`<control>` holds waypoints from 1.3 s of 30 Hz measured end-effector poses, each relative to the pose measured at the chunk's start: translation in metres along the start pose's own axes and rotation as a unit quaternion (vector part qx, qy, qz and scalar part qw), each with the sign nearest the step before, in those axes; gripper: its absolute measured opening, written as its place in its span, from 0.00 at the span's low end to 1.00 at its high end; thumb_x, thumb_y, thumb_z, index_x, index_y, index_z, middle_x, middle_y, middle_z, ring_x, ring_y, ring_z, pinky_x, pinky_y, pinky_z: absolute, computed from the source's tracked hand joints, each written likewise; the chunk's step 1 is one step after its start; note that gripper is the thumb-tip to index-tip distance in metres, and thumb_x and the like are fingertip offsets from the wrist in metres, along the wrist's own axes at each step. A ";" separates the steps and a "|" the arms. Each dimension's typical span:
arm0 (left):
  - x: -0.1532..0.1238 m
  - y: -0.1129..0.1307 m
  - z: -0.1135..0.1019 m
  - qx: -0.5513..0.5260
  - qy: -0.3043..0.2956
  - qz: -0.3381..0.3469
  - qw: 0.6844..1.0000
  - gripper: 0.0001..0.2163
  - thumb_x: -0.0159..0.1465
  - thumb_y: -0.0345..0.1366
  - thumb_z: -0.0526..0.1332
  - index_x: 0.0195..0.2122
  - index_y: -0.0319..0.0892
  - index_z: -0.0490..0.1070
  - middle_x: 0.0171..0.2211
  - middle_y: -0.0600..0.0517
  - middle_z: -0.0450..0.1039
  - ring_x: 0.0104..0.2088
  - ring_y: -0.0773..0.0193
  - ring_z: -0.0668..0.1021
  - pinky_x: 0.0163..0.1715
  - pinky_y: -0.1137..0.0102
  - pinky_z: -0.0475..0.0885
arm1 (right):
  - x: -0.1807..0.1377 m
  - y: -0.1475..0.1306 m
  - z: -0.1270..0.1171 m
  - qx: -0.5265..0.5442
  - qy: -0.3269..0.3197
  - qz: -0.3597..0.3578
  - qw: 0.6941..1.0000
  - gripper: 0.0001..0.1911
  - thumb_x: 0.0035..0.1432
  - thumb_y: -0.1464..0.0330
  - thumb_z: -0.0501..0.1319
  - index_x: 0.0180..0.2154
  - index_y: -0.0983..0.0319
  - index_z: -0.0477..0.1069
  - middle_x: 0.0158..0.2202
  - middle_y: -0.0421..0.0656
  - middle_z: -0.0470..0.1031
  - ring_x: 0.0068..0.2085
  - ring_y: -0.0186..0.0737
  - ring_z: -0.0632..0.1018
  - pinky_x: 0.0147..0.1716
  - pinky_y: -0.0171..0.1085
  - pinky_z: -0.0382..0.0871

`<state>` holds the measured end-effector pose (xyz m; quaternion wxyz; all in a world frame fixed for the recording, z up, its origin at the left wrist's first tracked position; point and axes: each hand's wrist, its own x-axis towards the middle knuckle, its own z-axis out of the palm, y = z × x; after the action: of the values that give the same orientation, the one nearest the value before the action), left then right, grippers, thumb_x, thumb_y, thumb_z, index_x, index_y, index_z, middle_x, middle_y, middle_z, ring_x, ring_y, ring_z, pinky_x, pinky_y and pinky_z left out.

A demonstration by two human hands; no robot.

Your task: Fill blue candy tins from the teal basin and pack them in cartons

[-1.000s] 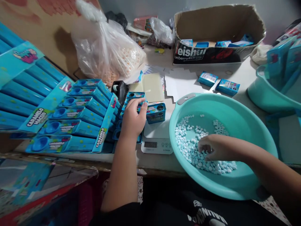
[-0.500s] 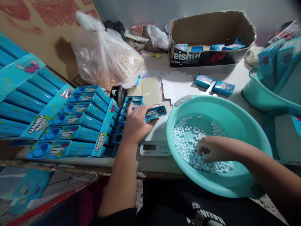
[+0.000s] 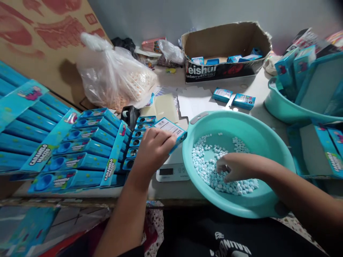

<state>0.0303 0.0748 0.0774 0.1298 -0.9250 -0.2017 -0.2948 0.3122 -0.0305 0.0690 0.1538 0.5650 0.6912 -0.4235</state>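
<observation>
My left hand [image 3: 155, 148] is closed around a small blue candy box [image 3: 170, 127], its white printed panel facing up. The box is tilted above the white digital scale [image 3: 174, 172]. Inside the turquoise basin [image 3: 270, 142], my right hand [image 3: 239, 167] rests among small pale blue and white candies [image 3: 205, 167]. Its fingers are curled together, and whatever lies between them is hidden. Left of my left hand stands a row of small blue boxes [image 3: 135, 142] with round dark windows.
Blue display trays of boxes [image 3: 80, 153] fill the left side. Behind are a tied plastic bag [image 3: 118, 75] and a cardboard box [image 3: 227, 69]. Two blue boxes [image 3: 243, 101] lie behind the basin. Another turquoise basin [image 3: 289, 103] stands at the right.
My left hand has turned the candy box over, from its windowed end face to its printed panel. My right hand stays among the candies. The whole view has shifted slightly.
</observation>
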 end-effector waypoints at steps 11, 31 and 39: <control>0.018 0.013 0.000 0.037 -0.028 0.068 0.997 0.05 0.67 0.26 0.58 0.36 0.43 0.69 0.33 0.52 0.73 0.35 0.59 0.66 0.36 0.62 0.66 | 0.001 0.001 0.000 0.015 0.018 0.002 1.000 0.19 0.51 0.62 0.66 0.46 0.58 0.75 0.37 0.42 0.76 0.35 0.44 0.75 0.31 0.39 0.62; 0.010 0.016 -0.004 0.038 -0.022 0.057 0.997 0.05 0.67 0.27 0.59 0.39 0.44 0.70 0.34 0.52 0.75 0.35 0.57 0.69 0.35 0.61 0.61 | -0.002 0.001 -0.003 0.027 0.031 0.020 0.999 0.17 0.57 0.60 0.62 0.48 0.59 0.73 0.41 0.44 0.78 0.37 0.45 0.76 0.32 0.39 0.63; -0.007 -0.030 0.004 -0.116 -0.032 -0.144 0.982 0.13 0.61 0.45 0.68 0.44 0.45 0.74 0.39 0.50 0.77 0.41 0.53 0.76 0.43 0.59 0.68 | -0.004 0.001 -0.002 0.028 0.037 0.022 0.999 0.21 0.59 0.58 0.61 0.51 0.60 0.72 0.43 0.48 0.77 0.39 0.46 0.76 0.34 0.39 0.63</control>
<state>0.0136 0.1008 0.0743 -0.0289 -0.9040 -0.3007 -0.3025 0.3146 -0.0315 0.0727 0.1217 0.5991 0.6719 -0.4181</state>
